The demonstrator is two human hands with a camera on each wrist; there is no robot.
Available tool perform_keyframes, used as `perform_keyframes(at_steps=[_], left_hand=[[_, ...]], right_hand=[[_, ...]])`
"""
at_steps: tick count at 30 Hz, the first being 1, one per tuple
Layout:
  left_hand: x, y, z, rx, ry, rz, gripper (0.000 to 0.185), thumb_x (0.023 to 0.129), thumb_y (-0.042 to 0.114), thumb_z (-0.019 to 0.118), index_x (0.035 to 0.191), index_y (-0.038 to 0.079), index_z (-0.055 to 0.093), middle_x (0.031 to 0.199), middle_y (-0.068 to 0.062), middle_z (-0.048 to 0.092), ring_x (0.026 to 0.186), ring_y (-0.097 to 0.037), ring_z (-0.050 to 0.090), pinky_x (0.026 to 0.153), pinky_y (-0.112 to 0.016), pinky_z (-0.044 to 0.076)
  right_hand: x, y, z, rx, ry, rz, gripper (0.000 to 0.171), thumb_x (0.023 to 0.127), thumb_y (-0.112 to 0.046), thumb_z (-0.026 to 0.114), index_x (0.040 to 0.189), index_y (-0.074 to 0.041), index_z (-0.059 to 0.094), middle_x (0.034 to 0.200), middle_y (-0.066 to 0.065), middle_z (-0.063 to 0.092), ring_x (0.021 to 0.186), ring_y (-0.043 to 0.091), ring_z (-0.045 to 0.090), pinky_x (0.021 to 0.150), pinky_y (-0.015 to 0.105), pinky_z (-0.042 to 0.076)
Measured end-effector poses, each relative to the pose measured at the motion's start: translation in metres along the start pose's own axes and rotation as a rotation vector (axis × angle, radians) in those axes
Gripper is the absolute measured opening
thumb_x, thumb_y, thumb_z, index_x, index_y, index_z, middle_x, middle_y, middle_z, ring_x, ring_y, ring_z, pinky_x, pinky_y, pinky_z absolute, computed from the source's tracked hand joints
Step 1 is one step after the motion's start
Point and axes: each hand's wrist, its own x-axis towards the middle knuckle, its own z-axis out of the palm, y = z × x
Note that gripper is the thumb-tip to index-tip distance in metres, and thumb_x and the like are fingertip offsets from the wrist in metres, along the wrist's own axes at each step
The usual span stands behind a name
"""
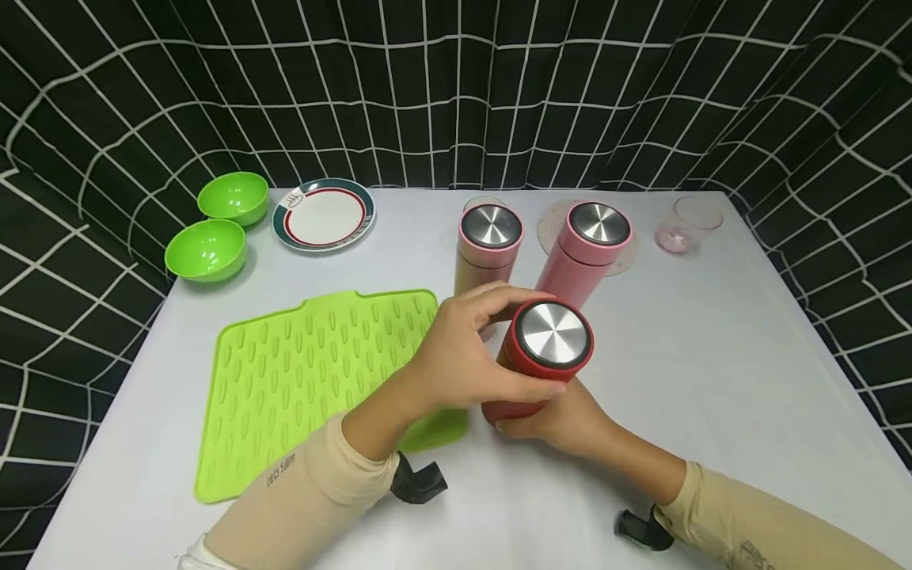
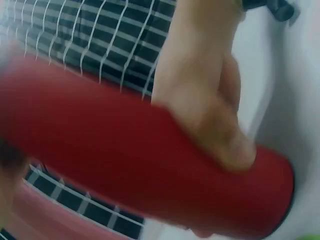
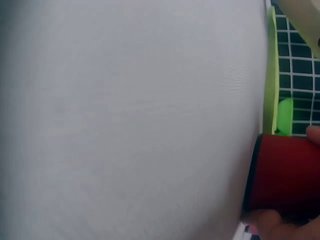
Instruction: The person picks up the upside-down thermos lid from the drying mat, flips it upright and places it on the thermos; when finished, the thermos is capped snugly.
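A red thermos flask [image 1: 553, 336] with a shiny silver lid top leans slightly over the white table. My left hand [image 1: 463, 360] grips its upper part just below the lid, thumb on the near side and fingers round the far side. Lower down, my right hand [image 1: 573, 423] holds the body near the base. In the left wrist view, the right thumb lies along the red flask [image 2: 125, 145]. The right wrist view has the dark base rim of the flask [image 3: 287, 172] close to the table. Just behind stand a pink flask [image 1: 584, 261] and a pinkish-gold flask [image 1: 488, 249].
A lime-green ribbed mat [image 1: 306, 372] lies to the left. Beyond it are two green bowls [image 1: 207, 249] and a dark-rimmed plate [image 1: 324, 214]. A clear pinkish glass [image 1: 687, 226] is tilted at the back right. A round translucent plate [image 1: 551, 226] sits behind the pink flask.
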Motion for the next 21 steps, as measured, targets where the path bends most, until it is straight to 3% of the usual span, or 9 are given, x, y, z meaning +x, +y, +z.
perform_keyframes(at_steps=[4, 6, 7, 9, 12, 14, 17, 19, 21], left_hand=[[0.014, -0.012, -0.015, -0.242, -0.257, -0.107, 0.072, 0.064, 0.000, 0.089, 0.129, -0.002, 0.058, 0.115, -0.002, 0.066, 0.109, -0.018, 0.060, 0.100, -0.036, 0.045], [0.017, -0.010, -0.018, -0.238, -0.323, -0.148, 0.072, 0.067, -0.001, 0.087, 0.132, 0.000, 0.056, 0.116, -0.002, 0.065, 0.113, -0.016, 0.058, 0.103, -0.035, 0.042], [0.016, -0.008, -0.018, -0.207, -0.323, -0.153, 0.072, 0.068, 0.002, 0.088, 0.132, 0.001, 0.055, 0.117, -0.001, 0.064, 0.113, -0.015, 0.058, 0.103, -0.034, 0.042], [0.012, 0.001, -0.015, -0.064, -0.256, -0.153, 0.074, 0.067, 0.015, 0.091, 0.131, 0.008, 0.054, 0.118, 0.004, 0.061, 0.114, -0.009, 0.056, 0.102, -0.030, 0.041], [0.001, 0.016, -0.002, 0.166, -0.071, -0.149, 0.074, 0.064, 0.035, 0.092, 0.125, 0.017, 0.055, 0.116, 0.011, 0.057, 0.111, -0.003, 0.053, 0.096, -0.025, 0.045], [-0.005, 0.022, 0.008, 0.263, 0.050, -0.139, 0.074, 0.061, 0.042, 0.092, 0.121, 0.018, 0.056, 0.114, 0.013, 0.056, 0.109, -0.001, 0.052, 0.091, -0.024, 0.046], [-0.007, 0.023, 0.014, 0.277, 0.145, -0.085, 0.069, 0.061, 0.038, 0.093, 0.119, 0.017, 0.061, 0.109, 0.013, 0.061, 0.103, -0.002, 0.055, 0.087, -0.024, 0.048], [-0.006, 0.020, 0.012, 0.252, 0.146, -0.039, 0.068, 0.060, 0.032, 0.094, 0.118, 0.014, 0.064, 0.107, 0.012, 0.065, 0.102, -0.001, 0.058, 0.087, -0.024, 0.049], [-0.004, 0.018, 0.007, 0.180, 0.103, -0.022, 0.067, 0.059, 0.027, 0.094, 0.118, 0.012, 0.066, 0.106, 0.010, 0.067, 0.100, -0.002, 0.060, 0.087, -0.024, 0.049]], right_hand=[[-0.002, 0.001, -0.003, -0.004, 0.006, 0.053, 0.062, 0.064, -0.008, 0.090, 0.114, -0.019, 0.056, 0.107, -0.006, 0.062, 0.094, 0.014, 0.060, 0.083, 0.031, 0.051], [-0.002, 0.002, -0.002, 0.007, 0.005, 0.062, 0.062, 0.065, -0.008, 0.090, 0.115, -0.019, 0.056, 0.108, -0.006, 0.062, 0.096, 0.015, 0.061, 0.084, 0.032, 0.050], [-0.002, 0.002, -0.002, 0.014, 0.003, 0.059, 0.061, 0.066, -0.008, 0.090, 0.115, -0.019, 0.056, 0.108, -0.006, 0.062, 0.096, 0.016, 0.061, 0.084, 0.032, 0.050], [-0.002, 0.002, -0.001, 0.025, -0.008, 0.048, 0.056, 0.067, -0.008, 0.089, 0.113, -0.019, 0.057, 0.105, -0.005, 0.063, 0.093, 0.017, 0.061, 0.083, 0.032, 0.051], [-0.002, 0.001, 0.000, -0.008, -0.019, 0.032, 0.047, 0.069, -0.010, 0.087, 0.106, -0.020, 0.059, 0.098, -0.007, 0.064, 0.086, 0.015, 0.060, 0.076, 0.030, 0.051], [-0.003, 0.001, 0.000, -0.034, -0.024, 0.022, 0.044, 0.070, -0.010, 0.086, 0.103, -0.020, 0.060, 0.094, -0.008, 0.064, 0.082, 0.014, 0.059, 0.074, 0.030, 0.051], [-0.003, 0.001, 0.000, -0.066, -0.021, 0.009, 0.042, 0.070, -0.012, 0.086, 0.101, -0.022, 0.060, 0.093, -0.010, 0.063, 0.081, 0.013, 0.059, 0.072, 0.029, 0.050], [-0.002, 0.001, 0.000, -0.035, -0.023, 0.007, 0.043, 0.069, -0.011, 0.088, 0.101, -0.022, 0.060, 0.093, -0.008, 0.064, 0.081, 0.014, 0.060, 0.073, 0.031, 0.051], [-0.001, 0.001, 0.000, -0.008, -0.022, 0.014, 0.046, 0.068, -0.010, 0.088, 0.103, -0.022, 0.060, 0.096, -0.008, 0.064, 0.084, 0.015, 0.060, 0.076, 0.031, 0.051]])
